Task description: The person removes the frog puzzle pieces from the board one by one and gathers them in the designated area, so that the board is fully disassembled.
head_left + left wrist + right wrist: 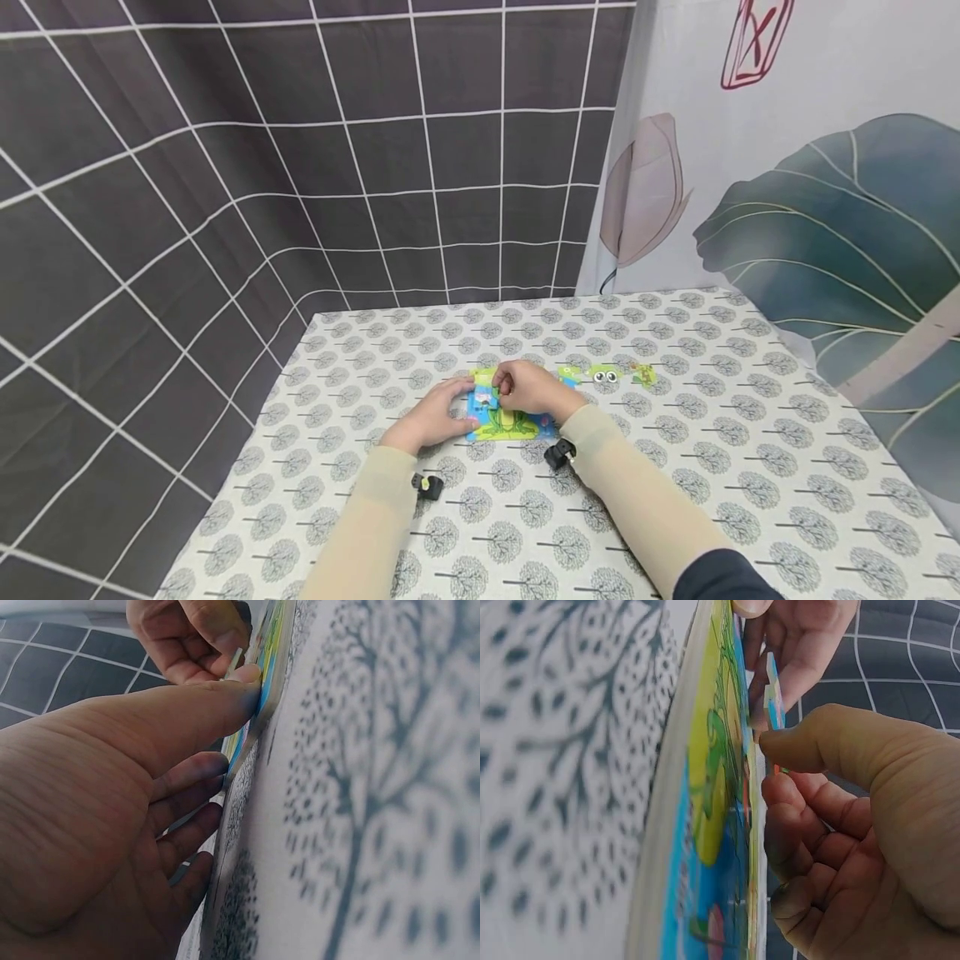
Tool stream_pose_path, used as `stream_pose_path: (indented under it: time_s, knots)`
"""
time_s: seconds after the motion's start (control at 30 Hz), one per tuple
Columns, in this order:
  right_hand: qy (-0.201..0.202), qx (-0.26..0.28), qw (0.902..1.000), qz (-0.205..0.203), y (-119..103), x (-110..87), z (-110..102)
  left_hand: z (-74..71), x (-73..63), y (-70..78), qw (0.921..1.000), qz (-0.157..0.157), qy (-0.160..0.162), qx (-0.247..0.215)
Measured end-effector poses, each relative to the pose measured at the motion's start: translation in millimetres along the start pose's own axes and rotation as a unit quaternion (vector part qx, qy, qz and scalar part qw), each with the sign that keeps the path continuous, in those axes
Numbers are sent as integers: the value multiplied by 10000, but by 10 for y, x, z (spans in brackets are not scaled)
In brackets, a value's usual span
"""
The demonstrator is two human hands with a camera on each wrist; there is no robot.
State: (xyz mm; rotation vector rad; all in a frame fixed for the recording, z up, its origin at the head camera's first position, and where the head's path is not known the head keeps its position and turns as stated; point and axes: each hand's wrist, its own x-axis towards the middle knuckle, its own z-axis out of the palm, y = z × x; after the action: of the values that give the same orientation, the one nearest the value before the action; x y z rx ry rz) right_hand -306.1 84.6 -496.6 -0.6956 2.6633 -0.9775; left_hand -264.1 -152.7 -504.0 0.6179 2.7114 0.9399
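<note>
A frog jigsaw puzzle board, with a blue and green picture, lies flat on the patterned cloth. My right hand is over its upper middle. Between thumb and index finger it pinches a small thin puzzle piece, tilted up from the board. At the board's left side is my left hand, its thumb resting on the board and its other fingers spread along the edge. The right hand covers part of the frog picture.
To the right of the board lie loose puzzle pieces: a yellow-green and blue one, one with two big eyes and a green and brown one. Tree-print cloth covers the table. A dark grid curtain hangs behind.
</note>
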Motion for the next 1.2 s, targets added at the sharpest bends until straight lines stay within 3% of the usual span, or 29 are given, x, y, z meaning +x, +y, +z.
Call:
stream_pose_path:
  time_s: [0.43, 1.2]
  knots:
    - [207, 54, 9995, 248, 165, -204, -195, 13, -4, -6, 10000, 53, -19, -37]
    - [352, -303, 9989, -34, 506, -581, -476, 10, 0, -11, 10000, 31, -50, 39]
